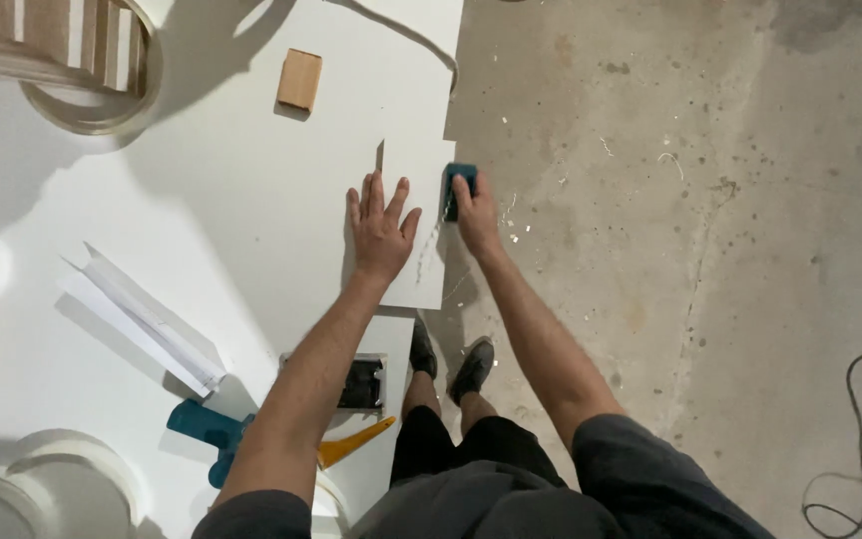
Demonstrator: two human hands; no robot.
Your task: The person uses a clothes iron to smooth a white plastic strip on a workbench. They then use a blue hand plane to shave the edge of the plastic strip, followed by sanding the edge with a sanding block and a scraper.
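left hand (381,232): flat on white panel (413,225), fingers spread, pressing it to the table (202,200) | right hand (475,215): fingers curled around teal sanding block (457,185), held against panel's right edge, overhanging concrete floor (700,200) | nearby: wooden block (299,79) beyond, folded white strip (142,319) left, teal-handled tool (214,431) near body

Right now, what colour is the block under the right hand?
Teal, a dark blue-green; the block shows best in the head view.
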